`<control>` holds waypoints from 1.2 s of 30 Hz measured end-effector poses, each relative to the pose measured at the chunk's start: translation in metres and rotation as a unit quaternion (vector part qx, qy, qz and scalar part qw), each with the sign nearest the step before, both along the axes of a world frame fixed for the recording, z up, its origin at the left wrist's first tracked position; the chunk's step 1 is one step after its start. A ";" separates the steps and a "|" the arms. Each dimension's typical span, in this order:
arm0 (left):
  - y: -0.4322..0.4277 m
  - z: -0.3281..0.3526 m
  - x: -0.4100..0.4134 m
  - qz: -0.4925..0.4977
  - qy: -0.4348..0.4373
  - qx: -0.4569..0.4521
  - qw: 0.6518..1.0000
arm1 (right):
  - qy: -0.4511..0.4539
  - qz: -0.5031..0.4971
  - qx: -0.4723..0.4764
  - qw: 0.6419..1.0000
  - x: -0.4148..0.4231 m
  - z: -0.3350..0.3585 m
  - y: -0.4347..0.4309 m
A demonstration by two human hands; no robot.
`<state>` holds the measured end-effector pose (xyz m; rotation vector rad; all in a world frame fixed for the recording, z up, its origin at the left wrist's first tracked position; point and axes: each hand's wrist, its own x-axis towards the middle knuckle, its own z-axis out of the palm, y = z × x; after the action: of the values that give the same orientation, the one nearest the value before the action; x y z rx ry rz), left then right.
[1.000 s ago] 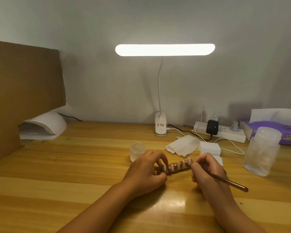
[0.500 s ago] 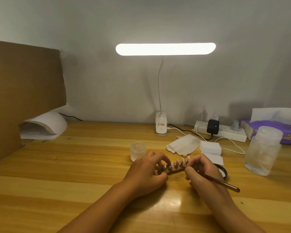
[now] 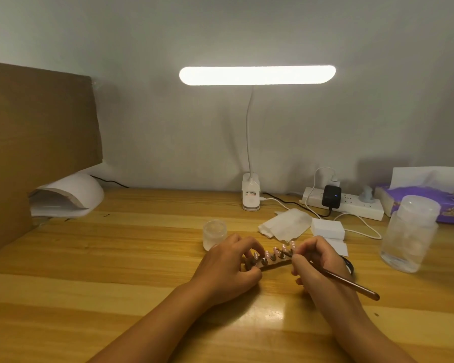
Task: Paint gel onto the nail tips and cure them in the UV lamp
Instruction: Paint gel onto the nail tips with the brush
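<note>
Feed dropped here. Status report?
Left hand grips nail-tip strip. Right hand holds brush at strip's right end. UV lamp back left, small jar behind strip.

home nail desk, probably | desk lamp (image 3: pixel 257 75) | power strip (image 3: pixel 351 206) | tissue box (image 3: pixel 427 203)

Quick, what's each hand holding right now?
Left hand: closed, gripping the nail tip strip.
Right hand: closed, holding the brush.
</note>
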<state>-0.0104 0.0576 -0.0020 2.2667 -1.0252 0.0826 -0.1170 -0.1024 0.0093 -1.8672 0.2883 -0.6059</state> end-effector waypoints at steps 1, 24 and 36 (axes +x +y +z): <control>0.000 0.000 0.000 0.000 -0.001 0.000 1.000 | 0.004 0.000 -0.004 1.000 0.001 0.000 0.000; 0.001 0.002 -0.002 -0.001 -0.008 0.006 1.000 | 0.006 -0.034 0.025 0.999 0.003 -0.003 -0.003; 0.000 0.004 -0.003 0.001 -0.010 0.007 1.000 | -0.007 -0.040 0.043 0.998 0.003 -0.002 -0.004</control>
<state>-0.0132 0.0579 0.0016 2.2829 -1.0378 0.0996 -0.1143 -0.1060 0.0069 -1.7740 0.3755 -0.6511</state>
